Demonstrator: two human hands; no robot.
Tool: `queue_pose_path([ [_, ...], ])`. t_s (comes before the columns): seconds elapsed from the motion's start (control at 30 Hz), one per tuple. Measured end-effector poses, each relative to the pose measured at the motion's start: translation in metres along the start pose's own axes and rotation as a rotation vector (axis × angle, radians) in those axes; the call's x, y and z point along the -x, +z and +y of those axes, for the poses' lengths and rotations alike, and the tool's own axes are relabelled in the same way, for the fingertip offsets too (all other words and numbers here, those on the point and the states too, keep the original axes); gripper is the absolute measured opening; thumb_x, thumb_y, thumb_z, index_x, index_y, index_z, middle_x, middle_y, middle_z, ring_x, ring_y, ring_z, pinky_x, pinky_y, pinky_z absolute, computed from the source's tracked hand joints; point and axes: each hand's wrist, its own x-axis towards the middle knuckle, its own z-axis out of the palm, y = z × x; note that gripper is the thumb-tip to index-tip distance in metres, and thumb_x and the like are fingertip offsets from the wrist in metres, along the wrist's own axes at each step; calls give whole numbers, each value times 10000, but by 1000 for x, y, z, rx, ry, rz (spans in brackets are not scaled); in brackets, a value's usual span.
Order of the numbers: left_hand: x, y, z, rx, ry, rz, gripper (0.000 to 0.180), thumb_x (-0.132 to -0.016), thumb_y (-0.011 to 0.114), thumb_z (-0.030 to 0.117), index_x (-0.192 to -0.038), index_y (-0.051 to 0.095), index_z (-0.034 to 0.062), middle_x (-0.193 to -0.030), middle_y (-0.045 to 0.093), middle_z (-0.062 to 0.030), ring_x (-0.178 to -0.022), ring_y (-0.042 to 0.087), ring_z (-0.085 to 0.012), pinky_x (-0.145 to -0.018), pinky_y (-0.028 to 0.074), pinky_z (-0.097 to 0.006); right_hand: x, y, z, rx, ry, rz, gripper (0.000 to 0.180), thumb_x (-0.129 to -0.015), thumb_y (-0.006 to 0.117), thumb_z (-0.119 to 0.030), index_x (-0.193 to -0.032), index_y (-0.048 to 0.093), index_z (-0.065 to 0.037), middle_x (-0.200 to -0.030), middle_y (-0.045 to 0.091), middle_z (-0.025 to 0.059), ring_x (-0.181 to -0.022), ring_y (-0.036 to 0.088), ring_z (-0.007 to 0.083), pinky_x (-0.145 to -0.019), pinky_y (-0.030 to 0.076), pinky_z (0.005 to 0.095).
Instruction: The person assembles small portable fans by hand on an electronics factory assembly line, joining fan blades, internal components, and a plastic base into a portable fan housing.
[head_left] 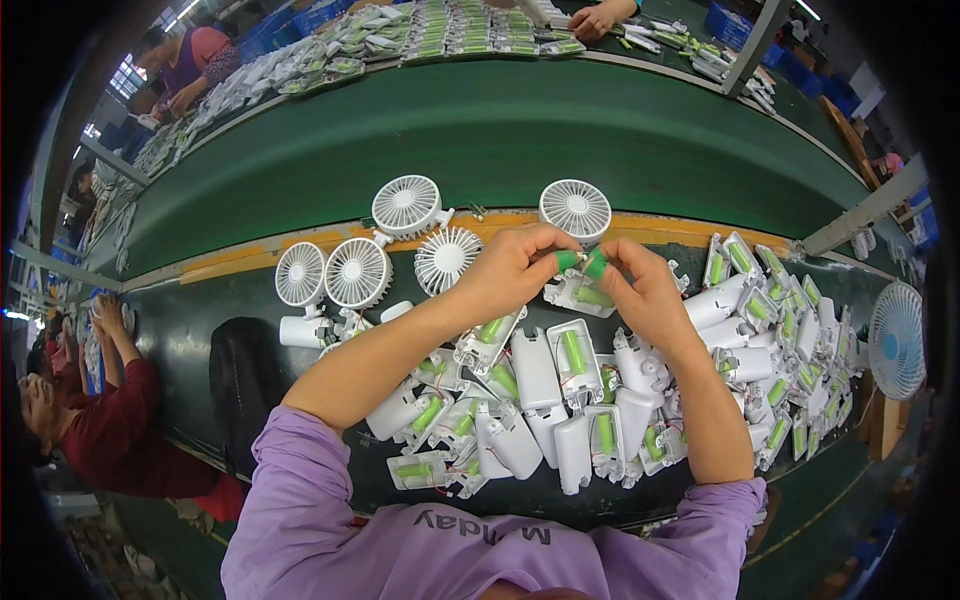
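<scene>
Over the middle of the bench, my left hand (515, 268) and my right hand (640, 290) meet fingertip to fingertip. Green covers sit on some of the fingertips. Both hands pinch, and between them shows a tiny whitish part too small to name. Right beneath is an open white fan handle (583, 294) with a green cylindrical battery inside. A white round fan head (575, 208) lies just beyond my hands. Closer to my body is a pile of white handle shells (535, 370), many holding green batteries (573, 352) with thin red wires.
More fan heads (358, 272) lie at the left. A larger heap of handles (780, 340) covers the right, beside a standing fan (897, 340). Past the orange ledge (680, 228) runs a green conveyor belt (480, 120). Co-workers sit left (115, 420) and across.
</scene>
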Motion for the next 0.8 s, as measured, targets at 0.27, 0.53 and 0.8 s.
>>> queue_pose_path([
  [0.27, 1, -1, 2, -77, -10, -34, 153, -879, 520, 63, -1003, 594, 12, -818, 597, 24, -713, 508, -15, -622, 416, -179, 1, -1, -4, 24, 41, -21, 134, -835, 555, -86, -924, 544, 14, -800, 593, 107, -692, 550, 172, -626, 442, 291],
  [0.53, 1, 1, 3, -23, -13, 3, 172, -836, 498, 12, -975, 600, 4, -784, 588, -19, -657, 499, -51, -575, 416, -221, 0, 0, -2, 59, 33, -7, 140, -819, 567, -86, -910, 548, 18, -801, 599, 119, -696, 570, 197, -627, 450, 303],
  [0.8, 1, -3, 0, -55, 2, -13, 198, -831, 480, 3, -989, 599, 7, -788, 590, -28, -665, 503, -62, -591, 420, -230, 1, 0, -3, 158, 2, 60, 142, -825, 559, -69, -933, 555, 23, -799, 596, 151, -713, 582, 245, -638, 451, 325],
])
